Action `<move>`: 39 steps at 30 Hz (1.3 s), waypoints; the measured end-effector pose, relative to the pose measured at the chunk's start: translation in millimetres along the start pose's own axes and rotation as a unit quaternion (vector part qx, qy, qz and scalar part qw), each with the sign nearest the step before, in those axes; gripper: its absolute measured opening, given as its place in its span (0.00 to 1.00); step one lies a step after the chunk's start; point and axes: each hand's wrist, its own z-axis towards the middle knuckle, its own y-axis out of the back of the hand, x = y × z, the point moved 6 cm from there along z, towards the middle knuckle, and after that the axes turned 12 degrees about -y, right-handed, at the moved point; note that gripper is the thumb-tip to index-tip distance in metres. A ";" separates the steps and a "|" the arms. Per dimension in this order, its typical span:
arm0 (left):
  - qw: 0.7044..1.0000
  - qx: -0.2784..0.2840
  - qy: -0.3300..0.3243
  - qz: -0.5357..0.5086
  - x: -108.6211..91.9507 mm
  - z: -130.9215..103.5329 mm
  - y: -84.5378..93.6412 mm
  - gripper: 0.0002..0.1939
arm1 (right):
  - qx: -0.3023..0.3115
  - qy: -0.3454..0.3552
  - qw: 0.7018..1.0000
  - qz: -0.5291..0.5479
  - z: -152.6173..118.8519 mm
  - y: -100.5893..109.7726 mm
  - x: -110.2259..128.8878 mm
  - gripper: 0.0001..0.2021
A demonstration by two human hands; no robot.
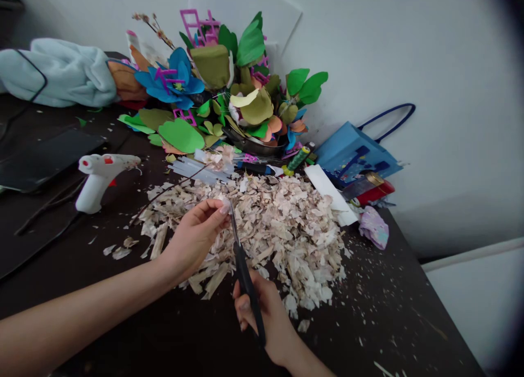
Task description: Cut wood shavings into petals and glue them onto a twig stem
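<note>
My right hand (262, 311) is closed round the black handles of a pair of scissors (244, 270), whose blades point up and away from me. Pinched between the thumb and fingers of my left hand (200, 229) is a small pale flake (224, 201), mostly covered by the fingertips. The scissor tips are right beside this flake; whether they touch it I cannot tell. Both hands are over a broad heap of dry, papery beige flakes (286, 224), with some longer strips at its near left side.
A white glue gun (98, 175) stands at left near a dark flat device (53, 153). Behind the heap are glue sticks (200, 169), a green thread spool (298, 157) and a mass of paper flowers (180, 79). A blue bag (354, 153) leans at the right by the wall.
</note>
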 end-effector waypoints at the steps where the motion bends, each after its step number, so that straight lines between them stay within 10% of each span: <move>1: 1.000 0.001 0.001 0.000 -0.2 -0.1 -0.2 0.20 | 0.001 0.000 1.000 0.001 0.2 -0.1 0.1 0.29; 39: 1.000 0.020 0.015 -0.017 2.0 1.1 0.0 0.16 | 0.005 0.029 0.998 -0.059 -4.5 1.5 9.4 0.33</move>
